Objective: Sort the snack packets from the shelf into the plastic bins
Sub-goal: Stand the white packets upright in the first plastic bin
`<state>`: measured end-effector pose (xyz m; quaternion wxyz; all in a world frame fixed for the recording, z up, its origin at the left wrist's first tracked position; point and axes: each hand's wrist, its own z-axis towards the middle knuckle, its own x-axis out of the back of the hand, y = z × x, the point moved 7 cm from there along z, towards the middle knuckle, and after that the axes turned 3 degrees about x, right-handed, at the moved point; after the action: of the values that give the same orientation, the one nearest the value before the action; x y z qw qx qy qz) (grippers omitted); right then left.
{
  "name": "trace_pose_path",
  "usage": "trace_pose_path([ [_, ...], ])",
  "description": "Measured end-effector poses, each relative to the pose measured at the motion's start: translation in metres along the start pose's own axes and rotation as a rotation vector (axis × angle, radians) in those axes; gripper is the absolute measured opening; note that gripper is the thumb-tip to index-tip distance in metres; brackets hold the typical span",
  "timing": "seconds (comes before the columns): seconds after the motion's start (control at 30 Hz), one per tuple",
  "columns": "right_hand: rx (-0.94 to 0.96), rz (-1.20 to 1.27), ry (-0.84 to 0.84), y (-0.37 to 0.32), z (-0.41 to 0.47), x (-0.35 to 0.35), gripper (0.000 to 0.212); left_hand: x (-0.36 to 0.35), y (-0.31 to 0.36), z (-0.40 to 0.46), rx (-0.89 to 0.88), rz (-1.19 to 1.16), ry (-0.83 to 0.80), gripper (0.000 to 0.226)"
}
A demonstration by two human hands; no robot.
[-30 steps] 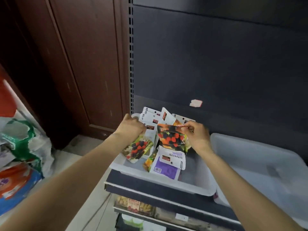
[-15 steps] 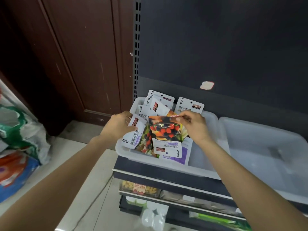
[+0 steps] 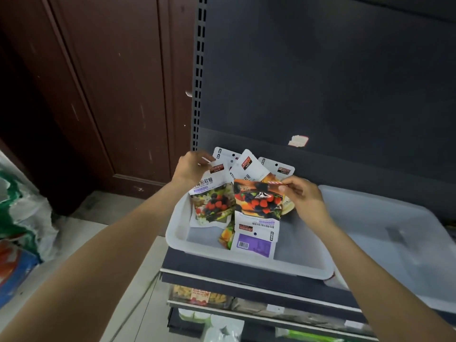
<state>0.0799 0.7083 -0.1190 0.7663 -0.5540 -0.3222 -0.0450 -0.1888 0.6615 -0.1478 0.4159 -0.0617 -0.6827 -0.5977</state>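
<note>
- My left hand (image 3: pixel 191 166) pinches the top of a white berry packet (image 3: pixel 212 198), held up over the left bin (image 3: pixel 177 233).
- My right hand (image 3: pixel 299 197) pinches an orange berry packet (image 3: pixel 256 203) over the same bin.
- I think each should go down flat with packets that match.
- The right bin (image 3: pixel 385 233) beside it looks bare.
- Both bins sit on the shelf (image 3: pixel 222 264).

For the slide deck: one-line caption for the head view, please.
Left hand and right hand each pinch a berry gummy packet over the left plastic bin.
</note>
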Motion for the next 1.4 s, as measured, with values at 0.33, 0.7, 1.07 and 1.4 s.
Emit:
trace_pose_path([
  [0.33, -0.020, -0.016, 0.021, 0.006, -0.002, -0.002, 0.012, -0.007, -0.008, -0.005, -0.002, 0.027, -0.033, 0.017],
  [0.7, -0.103, 0.058, 0.037, 0.010, -0.007, -0.029, 0.012, -0.016, 0.013, -0.009, 0.046, -0.213, -0.200, 0.023],
  [1.07, -0.158, -0.266, -0.202, 0.023, -0.007, -0.114, 0.026, -0.028, -0.021, -0.049, -0.145, 0.384, -0.332, 0.081],
  [1.4, -0.070, -0.325, -0.192, 0.014, -0.001, -0.105, 0.040, -0.030, -0.012, -0.052, -0.196, 0.479, -0.286, 0.061],
])
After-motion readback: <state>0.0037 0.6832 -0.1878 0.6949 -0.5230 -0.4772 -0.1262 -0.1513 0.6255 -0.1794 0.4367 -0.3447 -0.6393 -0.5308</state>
